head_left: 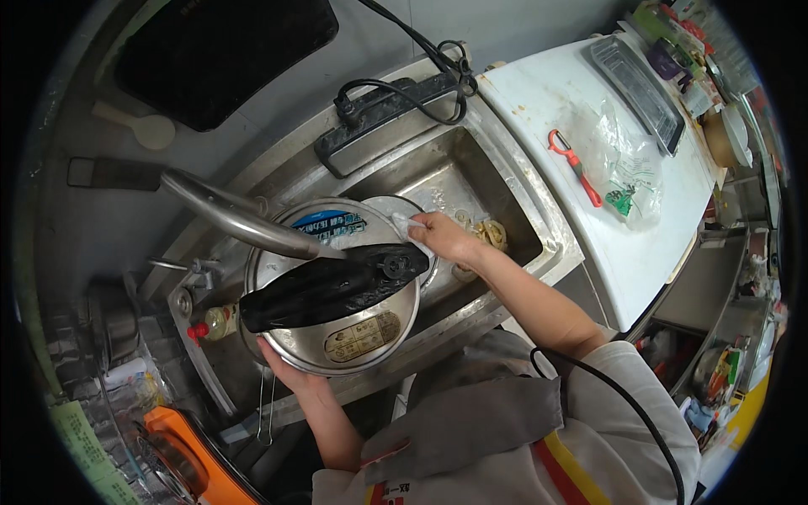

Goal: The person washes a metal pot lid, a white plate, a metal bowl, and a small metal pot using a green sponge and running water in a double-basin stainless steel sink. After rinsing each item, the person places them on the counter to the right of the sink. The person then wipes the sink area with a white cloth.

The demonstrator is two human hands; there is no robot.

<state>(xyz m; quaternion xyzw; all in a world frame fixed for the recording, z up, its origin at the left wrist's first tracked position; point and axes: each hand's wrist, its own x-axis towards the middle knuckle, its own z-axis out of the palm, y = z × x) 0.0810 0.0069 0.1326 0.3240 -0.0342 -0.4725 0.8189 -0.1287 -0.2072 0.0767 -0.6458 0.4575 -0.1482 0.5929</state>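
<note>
Over the stainless steel sink (543, 243) is a round metal pressure-cooker lid (394, 315) with a long black handle (334, 287) across it. My left hand (287, 366) grips the lid's lower left rim, the fingers partly hidden beneath it. A white cloth (404, 227) is pinched in my right hand (442, 237) at the lid's right side. Another round metal piece (394, 205) shows partly behind the lid; its kind is unclear. The lid bears a blue label (328, 224) and a printed plate (363, 338). A curved steel faucet (252, 224) reaches over the lid.
Pale food scraps (489, 233) lie in the sink. To the right, a white worktop (536, 113) holds a red peeler (576, 167), a clear plastic bag (637, 170) and a tray (637, 88). A red-capped bottle (214, 323) stands left, above an orange appliance (183, 435). Black cables (435, 53) hang behind.
</note>
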